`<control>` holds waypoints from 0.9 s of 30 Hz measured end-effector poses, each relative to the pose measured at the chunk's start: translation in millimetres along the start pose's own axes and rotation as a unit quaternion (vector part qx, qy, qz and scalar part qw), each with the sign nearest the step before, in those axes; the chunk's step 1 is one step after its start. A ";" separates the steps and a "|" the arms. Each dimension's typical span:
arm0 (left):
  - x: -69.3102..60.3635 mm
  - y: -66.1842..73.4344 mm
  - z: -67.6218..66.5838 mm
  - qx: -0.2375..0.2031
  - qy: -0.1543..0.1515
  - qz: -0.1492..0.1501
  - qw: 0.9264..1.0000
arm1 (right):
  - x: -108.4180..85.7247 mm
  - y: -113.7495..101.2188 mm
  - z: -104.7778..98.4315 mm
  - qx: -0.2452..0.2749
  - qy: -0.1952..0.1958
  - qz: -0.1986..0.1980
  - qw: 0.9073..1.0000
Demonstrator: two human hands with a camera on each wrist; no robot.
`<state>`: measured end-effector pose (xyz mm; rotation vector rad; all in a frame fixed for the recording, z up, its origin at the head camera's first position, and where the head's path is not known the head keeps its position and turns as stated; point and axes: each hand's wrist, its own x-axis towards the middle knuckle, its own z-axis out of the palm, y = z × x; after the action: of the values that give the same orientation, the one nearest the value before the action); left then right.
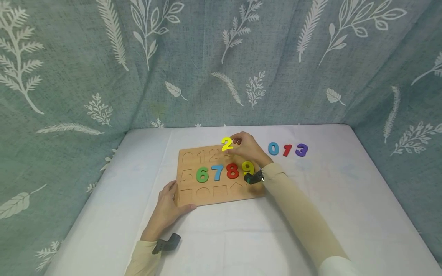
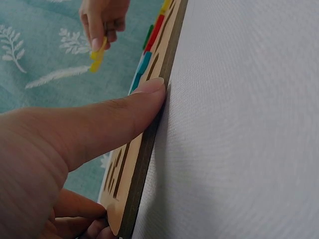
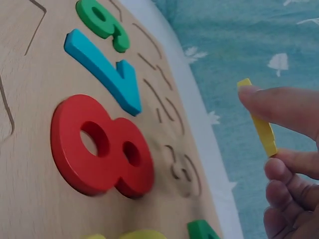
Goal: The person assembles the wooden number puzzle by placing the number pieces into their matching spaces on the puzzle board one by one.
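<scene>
My right hand [image 1: 249, 148] pinches a yellow number 2 [image 1: 226, 144] between thumb and fingers, above the back edge of the wooden puzzle board [image 1: 189, 181]. In the right wrist view the 2 [image 3: 263, 127] is seen edge-on, apart from the board. At the board's front left corner, my left hand [image 1: 169, 207] holds the board, its thumb [image 2: 144, 94] on the front edge and its fingers at the left side. A green 6 [image 1: 202, 174], blue 7 [image 1: 217, 172], red 8 [image 1: 232, 171] and yellow 9 [image 1: 248, 167] sit in the middle row.
Right of the board, a blue 0 [image 1: 273, 148], a red 1 [image 1: 287, 150] and a purple 3 [image 1: 302, 150] lie on the white tablecloth [image 1: 338, 191]. A partly visible green piece [image 3: 202, 230] is on the board. A leaf-patterned curtain [image 1: 193, 76] hangs behind.
</scene>
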<state>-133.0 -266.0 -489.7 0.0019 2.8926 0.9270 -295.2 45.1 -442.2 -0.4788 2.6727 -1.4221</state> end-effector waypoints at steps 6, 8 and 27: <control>-1.1 0.6 -1.1 0.001 -0.001 -0.004 1.000 | 9.2 0.1 14.0 -0.002 -0.004 -0.008 1.000; -1.3 0.9 -1.1 -0.001 -0.002 -0.004 1.000 | 12.4 1.3 18.7 -0.007 -0.006 -0.008 1.000; -1.0 -0.3 0.3 -0.009 0.001 -0.005 1.000 | 23.4 1.3 48.6 -0.024 -0.024 0.000 0.999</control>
<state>-132.0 -266.1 -490.1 -0.0150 2.8839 0.9508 -307.4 -0.1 -469.0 -0.5086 2.6742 -1.3321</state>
